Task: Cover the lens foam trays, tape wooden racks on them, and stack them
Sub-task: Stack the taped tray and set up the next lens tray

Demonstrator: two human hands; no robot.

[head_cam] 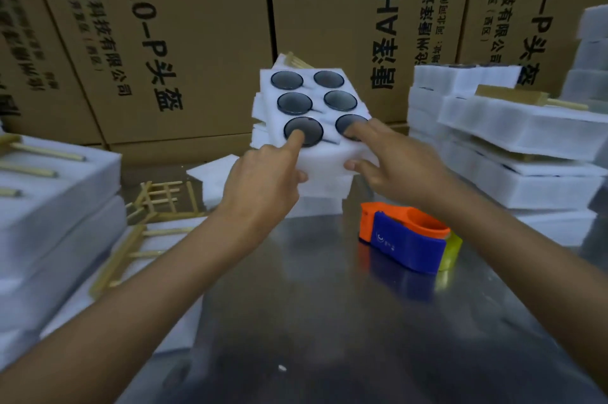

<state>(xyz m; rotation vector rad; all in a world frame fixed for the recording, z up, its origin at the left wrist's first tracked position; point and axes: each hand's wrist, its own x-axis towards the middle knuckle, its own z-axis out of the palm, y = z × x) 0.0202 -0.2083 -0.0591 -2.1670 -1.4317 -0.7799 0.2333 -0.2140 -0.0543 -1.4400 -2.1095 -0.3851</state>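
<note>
A white lens foam tray (pixel 310 89) holding several dark round lenses lies on top of a small foam stack (pixel 324 188) at the middle of the table. My left hand (pixel 263 186) pinches the tray's near-left corner, index finger on the near-left lens (pixel 311 130) and thumb against the front edge. My right hand (pixel 394 166) pinches the near-right corner the same way, index finger on the near-right lens (pixel 345 123). Loose wooden racks (pixel 161 199) lie to the left of the stack. A wooden rack (pixel 296 59) sticks out behind the tray.
An orange and blue tape dispenser (pixel 404 239) sits on the shiny metal table (pixel 312 305) under my right forearm. Foam stacks with racks stand at the left (pixel 49 206) and right (pixel 526 127). Printed cardboard boxes (pixel 184 25) wall off the back.
</note>
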